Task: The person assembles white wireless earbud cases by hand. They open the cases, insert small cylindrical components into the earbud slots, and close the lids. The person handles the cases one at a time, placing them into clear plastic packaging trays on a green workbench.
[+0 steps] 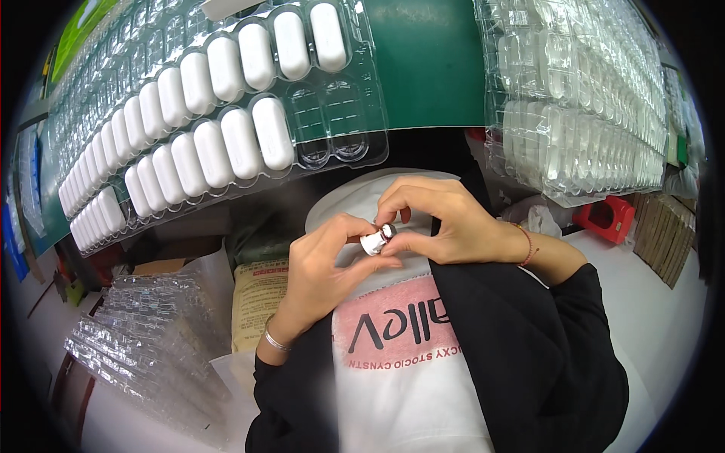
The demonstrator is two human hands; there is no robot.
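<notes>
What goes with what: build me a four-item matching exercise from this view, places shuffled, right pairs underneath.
1. small white cylindrical piece
2. white oblong pieces
3. red plastic object
4. silvery bracelet

A. in a clear tray
B. around the left wrist
C. between left hand and right hand
D. toward the picture's right edge

Pairs: 1-C, 2-A, 3-D, 4-B

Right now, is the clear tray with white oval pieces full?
Not full: the clear tray has two empty pockets at its lower row's right end, beside the white oval pieces.
</notes>
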